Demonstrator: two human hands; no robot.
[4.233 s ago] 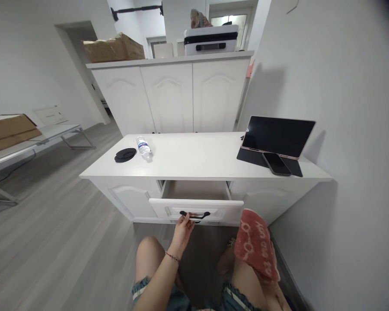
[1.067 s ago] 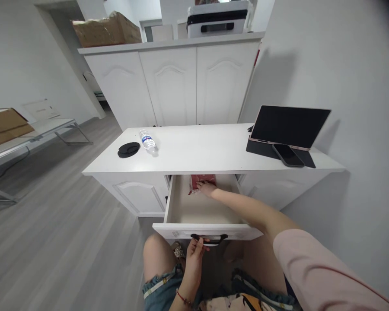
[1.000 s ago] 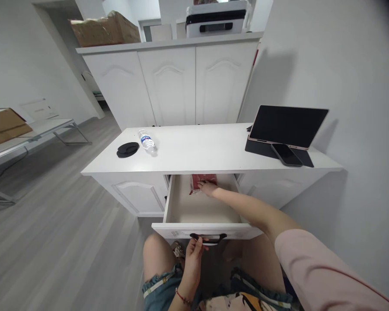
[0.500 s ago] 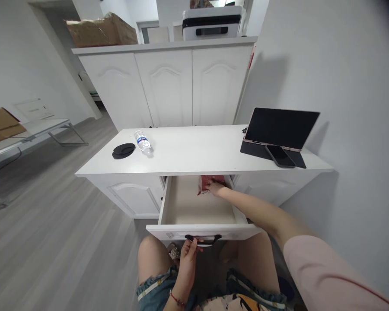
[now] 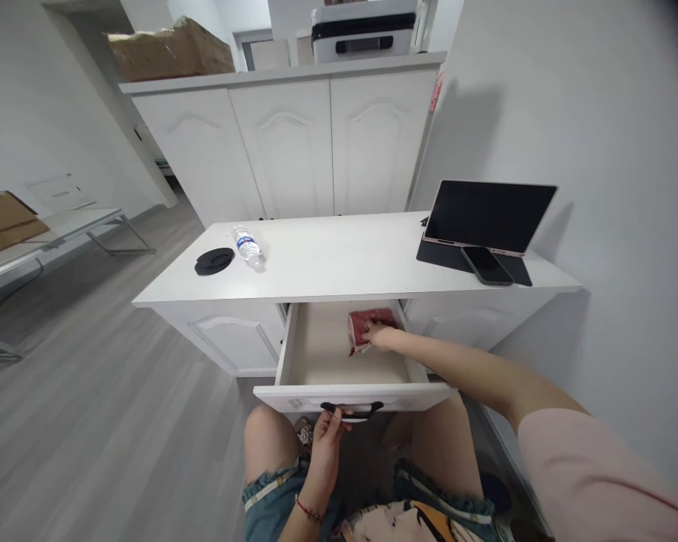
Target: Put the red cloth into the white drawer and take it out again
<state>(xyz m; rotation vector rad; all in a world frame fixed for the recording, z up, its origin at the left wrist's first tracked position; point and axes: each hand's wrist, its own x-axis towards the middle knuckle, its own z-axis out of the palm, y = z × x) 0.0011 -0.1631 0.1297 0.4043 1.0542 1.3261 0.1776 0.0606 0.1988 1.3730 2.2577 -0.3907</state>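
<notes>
A white drawer [image 5: 316, 354] is pulled out from under the white tabletop. My left hand [image 5: 328, 436] is closed around the left part of its black handle [image 5: 367, 412]. Inside the drawer, toward its back right, lies a red cloth-like pouch [image 5: 359, 322] with a pale edge. My right hand [image 5: 378, 335] reaches over the drawer's right side and has its fingers on the pouch; the thumb and part of the grip are hidden, and the fingers look curled onto it.
On the tabletop [image 5: 328, 260] are a clear water bottle [image 5: 248, 247] lying down, a black round flat item [image 5: 214, 261], a tablet [image 5: 490, 217] on a stand and a phone [image 5: 487, 266]. My knees are below the drawer front. A wall [image 5: 615, 188] stands at the right.
My right hand has drawn the red pouch forward, out from the back of the drawer, so more of it shows. My left hand stays on the handle.
</notes>
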